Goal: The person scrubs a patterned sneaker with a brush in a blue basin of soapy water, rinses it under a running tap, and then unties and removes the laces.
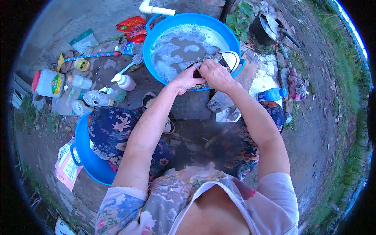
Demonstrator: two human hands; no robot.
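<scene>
A dark canvas sneaker (229,59) with a white rubber toe lies over the near right rim of a big blue basin (147,51) of cloudy, foamy water. My left hand (185,80) grips the shoe from its left side, thumb and fingers bent round it. Pressed against the upper part of the shoe, my right hand (215,74) has its fingers curled closed. Both hands meet over the shoe and cover much of it. Whether the right fingers also pinch something small is hidden.
Left of the basin stand several bottles, among them a pump bottle (124,82), a brush (133,62) and a red-lidded jar (49,83). A blue bottle (272,94) lies at right. A white pipe (156,9) juts above the basin; another blue tub (92,166) sits by my left leg.
</scene>
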